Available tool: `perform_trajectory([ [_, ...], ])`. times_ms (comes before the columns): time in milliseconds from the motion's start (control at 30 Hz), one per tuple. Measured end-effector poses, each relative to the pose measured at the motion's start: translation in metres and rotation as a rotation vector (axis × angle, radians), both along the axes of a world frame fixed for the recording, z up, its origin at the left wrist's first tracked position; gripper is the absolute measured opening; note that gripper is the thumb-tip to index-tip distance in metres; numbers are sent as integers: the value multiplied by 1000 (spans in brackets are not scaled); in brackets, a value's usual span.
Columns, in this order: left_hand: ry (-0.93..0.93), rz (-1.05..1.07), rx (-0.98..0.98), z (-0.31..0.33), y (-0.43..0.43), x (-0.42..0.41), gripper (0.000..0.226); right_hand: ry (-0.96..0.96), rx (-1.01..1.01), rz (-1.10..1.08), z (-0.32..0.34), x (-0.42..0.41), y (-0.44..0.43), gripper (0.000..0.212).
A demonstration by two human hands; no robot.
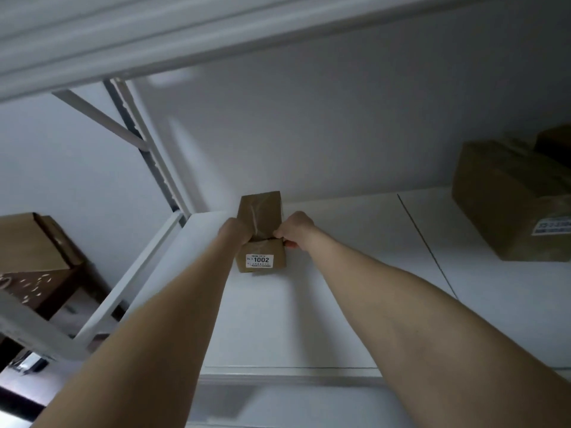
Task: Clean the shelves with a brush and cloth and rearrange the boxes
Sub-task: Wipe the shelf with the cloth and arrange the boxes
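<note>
Apparently mid-rearranging: left hand (233, 231) and right hand (295, 230) curl fingers round the small box (262, 208) on the shelf (340, 304); cleaning progress unclear

Brown cardboard, white-painted metal, smooth white board.

The small box (261, 233) at centre frame is seen to be of matt brown cardboard, sealed along its top with a strip of glossy clear tape (255, 213) and faced with a white paper label (259, 260). The shelf (309, 319) beneath it is shown as a smooth white board with a faint sheen, edged by a white-painted metal rail (129, 273). The same dull cardboard is found on the large box (506, 205) at right and the open box (27, 242) at left.
</note>
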State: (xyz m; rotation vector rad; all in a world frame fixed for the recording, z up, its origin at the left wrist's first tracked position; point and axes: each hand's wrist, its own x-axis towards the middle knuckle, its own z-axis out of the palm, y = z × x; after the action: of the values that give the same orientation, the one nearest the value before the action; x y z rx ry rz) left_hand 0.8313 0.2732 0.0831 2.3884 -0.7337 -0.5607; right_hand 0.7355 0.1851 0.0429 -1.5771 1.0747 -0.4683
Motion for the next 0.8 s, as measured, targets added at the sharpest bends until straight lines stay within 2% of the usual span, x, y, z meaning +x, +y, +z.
perform_trajectory([
  [300,-28,-121,89,-11,-4,49,41,87,-52,-43,-11,42,11,15],
  [400,-26,-146,109,-17,-9,54,41,102,-55,-47,-12,44,10,4],
  [467,-21,-160,131,-19,-13,56,40,93,-36,-22,-10,45,9,9],
  [533,-99,-181,199,-17,-17,52,40,128,-61,28,-7,44,9,18],
  [600,-277,-206,263,-12,-25,48,45,182,-138,47,-4,39,6,20],
  [700,-352,-222,192,4,-46,29,45,256,-257,23,14,18,-5,24],
  [800,-313,-225,66,18,-70,-7,39,281,-393,-64,34,-19,-19,31],
])
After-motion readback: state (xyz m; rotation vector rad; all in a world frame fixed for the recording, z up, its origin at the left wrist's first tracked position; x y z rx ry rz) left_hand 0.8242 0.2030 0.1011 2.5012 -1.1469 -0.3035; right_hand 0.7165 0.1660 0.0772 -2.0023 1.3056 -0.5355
